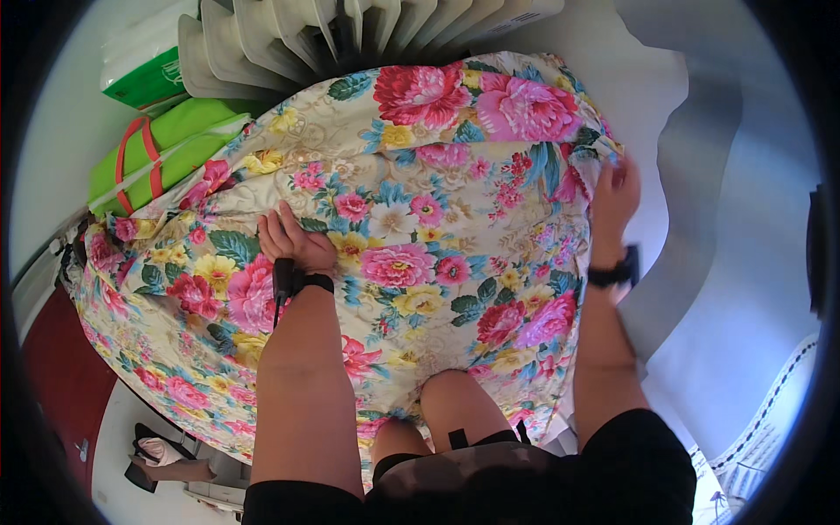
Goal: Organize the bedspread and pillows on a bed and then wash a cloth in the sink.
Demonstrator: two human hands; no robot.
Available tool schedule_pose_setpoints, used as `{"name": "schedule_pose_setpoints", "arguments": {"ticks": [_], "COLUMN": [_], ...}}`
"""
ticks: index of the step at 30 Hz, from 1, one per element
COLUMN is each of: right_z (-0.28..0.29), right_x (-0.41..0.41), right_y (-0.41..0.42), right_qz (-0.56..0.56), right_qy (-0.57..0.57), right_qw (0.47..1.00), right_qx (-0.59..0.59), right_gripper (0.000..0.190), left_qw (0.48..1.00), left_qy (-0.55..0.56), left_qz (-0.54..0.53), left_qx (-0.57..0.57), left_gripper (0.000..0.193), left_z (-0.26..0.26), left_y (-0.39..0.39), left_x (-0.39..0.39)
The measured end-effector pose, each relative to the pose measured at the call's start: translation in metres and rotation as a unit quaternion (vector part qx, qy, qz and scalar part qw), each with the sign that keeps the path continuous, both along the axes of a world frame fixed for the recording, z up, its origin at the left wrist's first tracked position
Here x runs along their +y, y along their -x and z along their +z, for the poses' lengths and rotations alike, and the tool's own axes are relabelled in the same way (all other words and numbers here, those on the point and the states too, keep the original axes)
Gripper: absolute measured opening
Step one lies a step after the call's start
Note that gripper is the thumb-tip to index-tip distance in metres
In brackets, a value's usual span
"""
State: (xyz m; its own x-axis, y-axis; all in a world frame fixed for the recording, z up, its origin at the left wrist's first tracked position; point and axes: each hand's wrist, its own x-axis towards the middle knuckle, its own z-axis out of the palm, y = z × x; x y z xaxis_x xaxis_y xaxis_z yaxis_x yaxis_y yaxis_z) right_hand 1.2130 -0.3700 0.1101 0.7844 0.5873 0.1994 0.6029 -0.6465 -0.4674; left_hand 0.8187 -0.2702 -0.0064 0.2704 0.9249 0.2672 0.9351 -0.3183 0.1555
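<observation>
A floral fabric bed covering (420, 289), with pink, red and yellow blooms on cream, spreads out below me. My knees rest at its near side. Palm down on its left-centre part, my left hand (295, 243) leans with fingers slightly apart and nothing in them; a black strap with a small device circles that wrist. At the right edge of the covering, beside the wall, is my right hand (615, 190), its fingers curled by the fabric's border. Motion blur hides whether cloth is gripped there. This wrist also wears a black band.
A finned oil radiator (367, 33) stands beyond the far edge. To the far left are a lime-green bag with red straps (167, 154) and a green-and-white plastic package (141, 72). The wall (728, 262) runs along the right; a dark red door (65, 380) shows lower left.
</observation>
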Motion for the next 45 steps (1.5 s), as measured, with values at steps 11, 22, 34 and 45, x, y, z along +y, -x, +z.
{"name": "schedule_pose_setpoints", "arguments": {"ticks": [11, 22, 34, 45], "right_z": [0.004, -0.025, 0.020, -0.073], "right_x": [0.123, 0.117, 0.016, 0.044], "right_y": [-0.101, -0.067, -0.075, -0.096], "right_qz": [0.115, 0.139, -0.061, -0.122], "right_qy": [0.321, 0.160, 0.263, 0.013], "right_qw": [0.932, 0.966, 0.963, 0.816], "right_qx": [-0.123, -0.145, 0.002, 0.565], "right_gripper": [0.019, 0.035, 0.037, 0.043], "left_qw": [1.000, 1.000, 0.999, 0.999], "left_qy": [-0.026, -0.025, -0.036, -0.032], "left_qz": [-0.002, -0.007, 0.000, 0.003], "left_qx": [-0.009, -0.008, -0.031, -0.021], "left_gripper": [0.053, 0.052, 0.053, 0.051], "left_z": [0.002, -0.001, 0.000, -0.004], "left_y": [-0.001, -0.002, -0.005, -0.003], "left_x": [0.004, 0.002, -0.001, 0.000]}}
